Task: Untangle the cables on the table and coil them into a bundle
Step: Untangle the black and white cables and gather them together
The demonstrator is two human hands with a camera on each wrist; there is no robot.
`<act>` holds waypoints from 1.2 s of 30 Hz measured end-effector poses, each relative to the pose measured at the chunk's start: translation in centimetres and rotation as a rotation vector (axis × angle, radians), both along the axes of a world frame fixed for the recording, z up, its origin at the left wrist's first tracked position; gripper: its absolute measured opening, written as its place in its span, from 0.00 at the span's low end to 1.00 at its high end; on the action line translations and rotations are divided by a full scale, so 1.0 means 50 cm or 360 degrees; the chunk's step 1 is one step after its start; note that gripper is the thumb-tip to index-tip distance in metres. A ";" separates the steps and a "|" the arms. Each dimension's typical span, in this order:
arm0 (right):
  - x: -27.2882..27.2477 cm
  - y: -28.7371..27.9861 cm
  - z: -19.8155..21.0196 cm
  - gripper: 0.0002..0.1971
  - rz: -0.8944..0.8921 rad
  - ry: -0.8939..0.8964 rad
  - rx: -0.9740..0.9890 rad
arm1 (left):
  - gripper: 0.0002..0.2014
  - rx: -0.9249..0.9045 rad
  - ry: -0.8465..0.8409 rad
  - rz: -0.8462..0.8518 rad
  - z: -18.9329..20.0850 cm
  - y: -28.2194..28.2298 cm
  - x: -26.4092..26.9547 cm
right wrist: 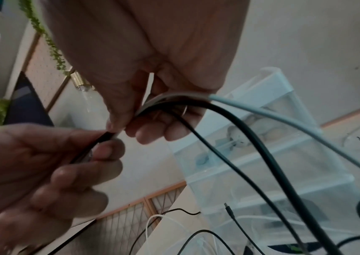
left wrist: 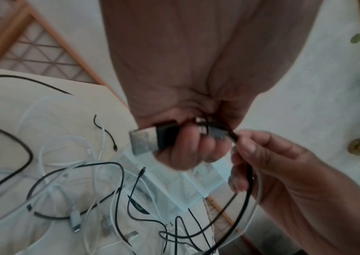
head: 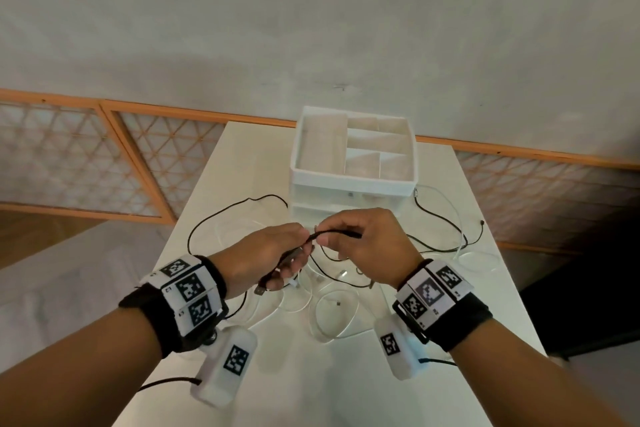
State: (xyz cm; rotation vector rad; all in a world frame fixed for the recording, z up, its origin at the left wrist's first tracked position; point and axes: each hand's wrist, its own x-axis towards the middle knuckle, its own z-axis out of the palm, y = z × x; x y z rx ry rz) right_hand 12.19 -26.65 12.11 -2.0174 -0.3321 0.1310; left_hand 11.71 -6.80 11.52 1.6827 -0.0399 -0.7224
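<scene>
Black cables [head: 221, 215] and white cables [head: 332, 319] lie on a white tabletop [head: 311, 385] by a white organizer box [head: 349, 184], the wristbands [head: 188, 291] have black-and-white square patterns, and the USB plug [left wrist: 150, 141] is black and silver.

Left hand: the left hand [head: 277, 255] grips a black cable [head: 332, 233], its USB plug [head: 260, 289] poking out below the fingers.
Right hand: the right hand [head: 370, 239] pinches the same cable just beside the left.
Table: the white table [head: 311, 385] carries tangled black and white cables [head: 332, 319].
Behind: a white divided organizer [head: 353, 152], standing past the hands.
</scene>
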 end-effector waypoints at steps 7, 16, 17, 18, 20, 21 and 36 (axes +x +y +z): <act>-0.012 -0.025 0.004 0.04 0.0071 0.0224 0.0015 | 0.32 0.0302 -0.0076 0.0003 -0.007 0.008 -0.003; -0.018 -0.007 0.011 0.06 0.0049 0.0090 -0.0017 | 0.31 0.0216 -0.0289 0.0094 -0.016 -0.034 0.008; -0.020 -0.010 0.011 0.06 0.0018 0.0080 -0.0015 | 0.32 0.0180 -0.0272 0.0154 -0.021 -0.031 0.009; -0.022 -0.012 0.011 0.05 -0.0002 0.0079 -0.0006 | 0.34 0.0144 -0.0255 0.0202 -0.026 -0.030 0.013; -0.025 -0.011 0.010 0.05 -0.0019 0.0073 -0.0003 | 0.36 0.0017 -0.0174 0.0267 -0.027 -0.032 0.015; -0.025 -0.011 0.010 0.05 -0.0026 0.0069 -0.0013 | 0.35 -0.0063 -0.0124 0.0291 -0.024 -0.035 0.014; -0.013 0.011 -0.017 0.12 -0.0043 0.0193 -0.0181 | 0.19 0.0671 -0.0652 -0.0155 0.003 -0.010 0.022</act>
